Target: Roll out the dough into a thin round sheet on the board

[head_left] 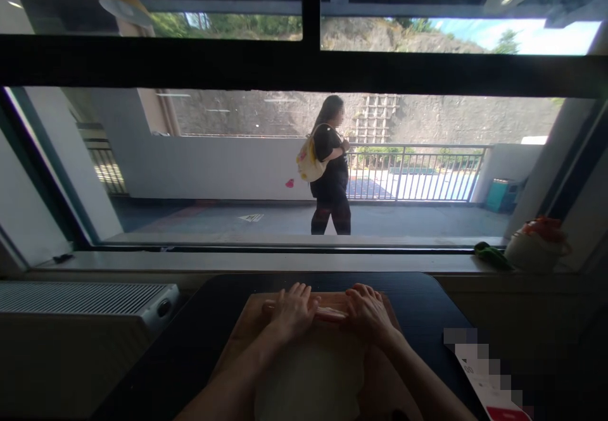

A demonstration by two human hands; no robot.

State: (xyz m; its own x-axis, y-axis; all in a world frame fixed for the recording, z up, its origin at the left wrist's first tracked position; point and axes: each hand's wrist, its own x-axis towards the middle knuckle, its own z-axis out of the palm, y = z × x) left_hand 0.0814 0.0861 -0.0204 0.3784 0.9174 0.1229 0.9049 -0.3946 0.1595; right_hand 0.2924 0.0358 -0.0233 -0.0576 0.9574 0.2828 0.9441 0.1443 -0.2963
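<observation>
A rolling pin [331, 314] lies crosswise near the far edge of a wooden board [237, 339]. Pale dough seems to cover part of the pin's middle. My left hand [295, 310] is closed over the pin towards its left end, with the fingers bent across the far side. Towards the right end, my right hand [369, 310] grips it from above in the same way. Between my forearms a wide, thin sheet of pale dough [308, 377] spreads over the board towards me. The undersides of both hands are hidden.
The board rests on a dark table [422, 320]. A white carton [489, 383], partly blurred out, is at the right. To the left stands a radiator [85, 297]. A pale pot [536, 250] and a green cloth [491, 254] sit on the windowsill [285, 261]. Outside, a person [330, 168] walks past.
</observation>
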